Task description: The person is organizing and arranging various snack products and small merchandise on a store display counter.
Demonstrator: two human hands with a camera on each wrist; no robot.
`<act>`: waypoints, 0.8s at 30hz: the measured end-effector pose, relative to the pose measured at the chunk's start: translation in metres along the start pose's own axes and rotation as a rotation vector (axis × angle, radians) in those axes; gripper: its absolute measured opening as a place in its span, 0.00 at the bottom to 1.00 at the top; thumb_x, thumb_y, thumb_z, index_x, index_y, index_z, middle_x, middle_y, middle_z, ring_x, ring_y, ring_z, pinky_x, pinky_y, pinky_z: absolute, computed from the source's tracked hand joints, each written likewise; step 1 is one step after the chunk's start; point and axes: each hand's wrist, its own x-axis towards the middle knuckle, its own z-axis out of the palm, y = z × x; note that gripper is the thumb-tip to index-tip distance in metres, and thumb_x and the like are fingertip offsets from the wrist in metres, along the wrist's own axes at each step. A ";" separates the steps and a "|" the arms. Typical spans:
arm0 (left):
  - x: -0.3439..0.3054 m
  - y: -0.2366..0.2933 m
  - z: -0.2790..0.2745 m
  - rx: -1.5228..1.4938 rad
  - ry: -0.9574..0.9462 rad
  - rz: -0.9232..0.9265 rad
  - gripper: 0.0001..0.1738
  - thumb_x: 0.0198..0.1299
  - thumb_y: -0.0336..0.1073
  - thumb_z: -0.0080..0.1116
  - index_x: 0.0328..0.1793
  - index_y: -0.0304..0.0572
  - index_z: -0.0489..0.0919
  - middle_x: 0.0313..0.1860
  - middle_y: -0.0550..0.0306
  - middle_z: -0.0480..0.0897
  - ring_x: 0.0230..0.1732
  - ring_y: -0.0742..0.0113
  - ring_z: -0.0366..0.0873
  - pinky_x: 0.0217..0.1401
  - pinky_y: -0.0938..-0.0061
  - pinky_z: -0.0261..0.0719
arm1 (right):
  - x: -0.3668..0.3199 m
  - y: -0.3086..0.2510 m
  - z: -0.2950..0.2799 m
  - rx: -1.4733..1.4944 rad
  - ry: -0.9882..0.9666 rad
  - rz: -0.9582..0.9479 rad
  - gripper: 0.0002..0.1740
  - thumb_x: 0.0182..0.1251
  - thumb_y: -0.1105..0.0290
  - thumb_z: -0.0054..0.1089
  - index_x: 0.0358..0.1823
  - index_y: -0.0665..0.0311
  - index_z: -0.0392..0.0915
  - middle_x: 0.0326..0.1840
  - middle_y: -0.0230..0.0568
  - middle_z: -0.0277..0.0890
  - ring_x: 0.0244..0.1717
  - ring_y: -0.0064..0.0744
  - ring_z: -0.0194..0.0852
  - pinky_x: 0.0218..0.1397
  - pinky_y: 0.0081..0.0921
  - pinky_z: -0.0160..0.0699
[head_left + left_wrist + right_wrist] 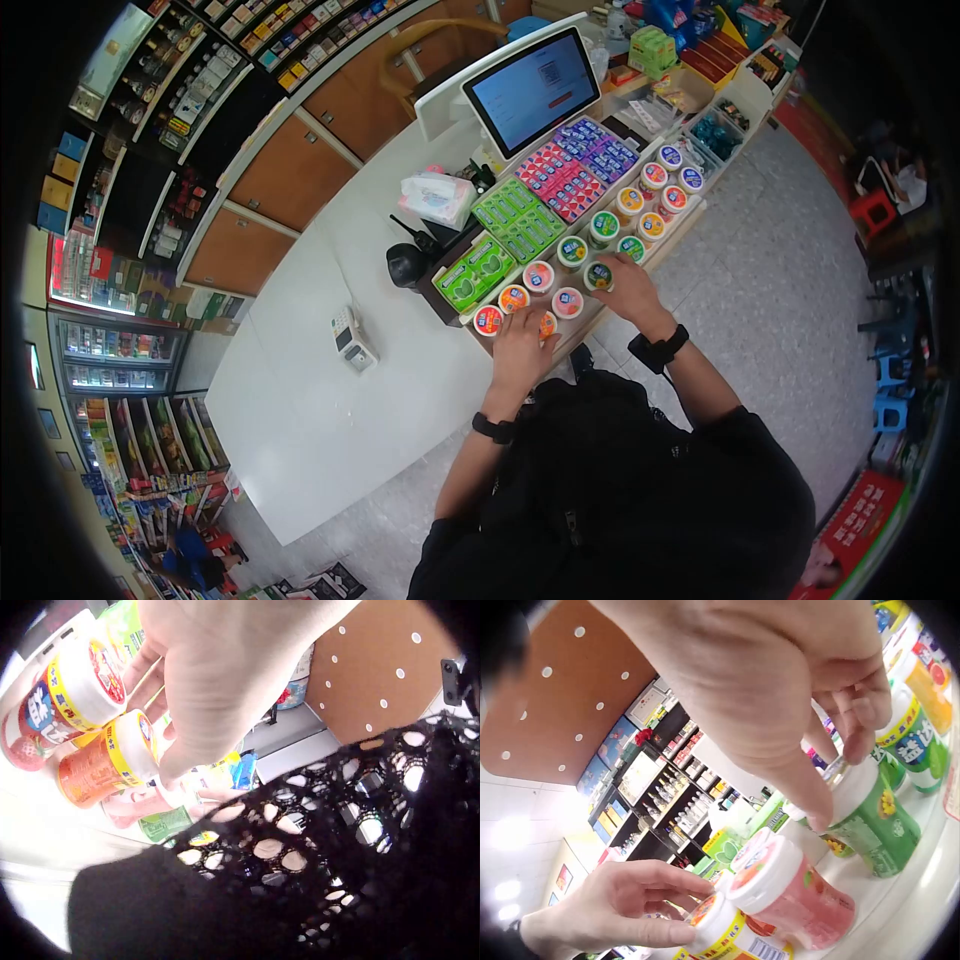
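Observation:
Two rows of gum bottles stand along the counter's edge. In the head view my left hand [520,348] is over the near end, at an orange gum bottle [548,326]. Its thumb and fingers straddle the white lid of that orange gum bottle [101,776] in the left wrist view, beside a red strawberry one [56,712]. Further along, my right hand [632,296] grips a green gum bottle [598,277]. The right wrist view shows thumb and fingers around the lid of this green gum bottle [885,832]. A pink bottle [814,904] stands upright between the hands.
Behind the bottles lie green gum boxes [520,220] and pink and purple packs [575,170]. A screen [535,92], a tissue pack [438,198] and a card terminal [352,340] stand on the white counter [290,420]. Clear bins [715,135] sit at the far end.

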 end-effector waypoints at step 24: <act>-0.030 0.011 -0.007 0.098 0.338 -0.288 0.22 0.48 0.41 0.77 0.45 0.37 0.83 0.48 0.48 0.81 0.49 0.49 0.79 0.52 0.59 0.78 | 0.023 0.059 -0.019 0.251 0.065 0.044 0.33 0.52 0.70 0.72 0.62 0.57 0.73 0.61 0.49 0.71 0.53 0.54 0.77 0.55 0.43 0.79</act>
